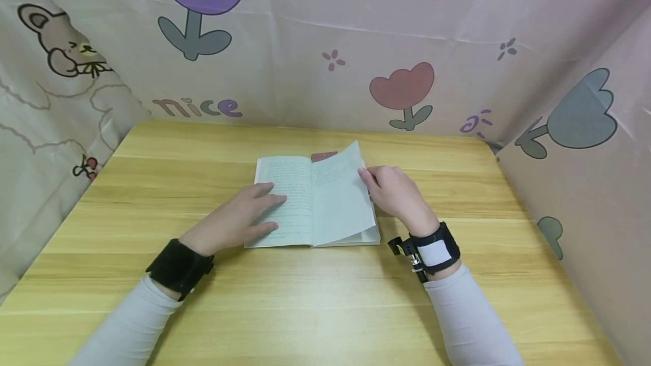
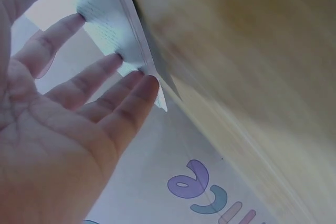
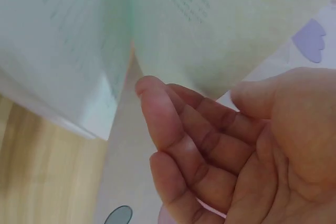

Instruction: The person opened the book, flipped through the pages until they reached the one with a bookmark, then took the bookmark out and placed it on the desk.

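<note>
An open book [image 1: 295,202] lies on the table, with lines of print on its left page. My left hand [image 1: 236,216] rests on that page, fingers spread and fairly straight; in the left wrist view the fingertips [image 2: 149,85] touch the paper near its edge. On the other side, my right hand [image 1: 399,194] pinches the outer edge of a right-hand page [image 1: 342,202] between thumb and curled fingers. That page is raised and bent, its top corner standing up, mostly blank with a few lines of print near the top. Further pages lie flat beneath it.
A small reddish-brown piece [image 1: 324,156] shows behind the book's top edge; what it is cannot be told. The wooden table [image 1: 315,309] is bordered at the back and sides by printed cloth [image 1: 305,27]. Each wrist wears a black strap [image 1: 180,267].
</note>
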The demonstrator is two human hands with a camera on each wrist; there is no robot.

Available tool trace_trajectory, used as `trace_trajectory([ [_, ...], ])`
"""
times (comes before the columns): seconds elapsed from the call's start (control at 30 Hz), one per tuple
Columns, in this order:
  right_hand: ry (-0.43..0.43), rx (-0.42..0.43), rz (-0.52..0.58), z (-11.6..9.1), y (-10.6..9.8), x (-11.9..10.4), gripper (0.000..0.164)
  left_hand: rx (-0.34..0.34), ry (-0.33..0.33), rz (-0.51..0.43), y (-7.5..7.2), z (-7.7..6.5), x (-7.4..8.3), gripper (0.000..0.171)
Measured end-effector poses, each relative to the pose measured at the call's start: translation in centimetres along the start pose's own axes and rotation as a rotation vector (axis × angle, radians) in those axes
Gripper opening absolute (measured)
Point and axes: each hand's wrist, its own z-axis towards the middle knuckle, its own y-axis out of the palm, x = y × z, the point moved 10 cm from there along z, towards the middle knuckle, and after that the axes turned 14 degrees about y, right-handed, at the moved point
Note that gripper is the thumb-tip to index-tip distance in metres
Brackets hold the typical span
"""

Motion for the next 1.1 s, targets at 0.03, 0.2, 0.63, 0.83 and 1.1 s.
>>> trace_trajectory([
  [0.03,-0.007,-0.002,0.016,-0.1,-0.1,-0.3,0.042,0.009,-0.003,0.0,-0.2,0.1,0.0,0.055],
  [0.2,-0.069,-0.055,0.088,-0.9,0.0,-1.9,0.038,0.043,-0.013,-0.007,-0.8,0.4,0.0,0.04],
  [0.63,-0.269,-0.075,0.106,-2.3,1.7,-5.5,0.033,0.162,-0.017,-0.152,-1.6,0.5,-0.9,0.024],
  [0.83,-0.261,-0.104,0.075,-2.5,2.8,-5.9,0.033,0.177,-0.038,-0.243,-1.6,0.1,-1.5,0.032],
  [1.1,-0.316,-0.122,0.034,-3.0,4.0,-6.7,0.028,0.168,-0.061,-0.246,-1.8,-0.1,-1.5,0.046],
])
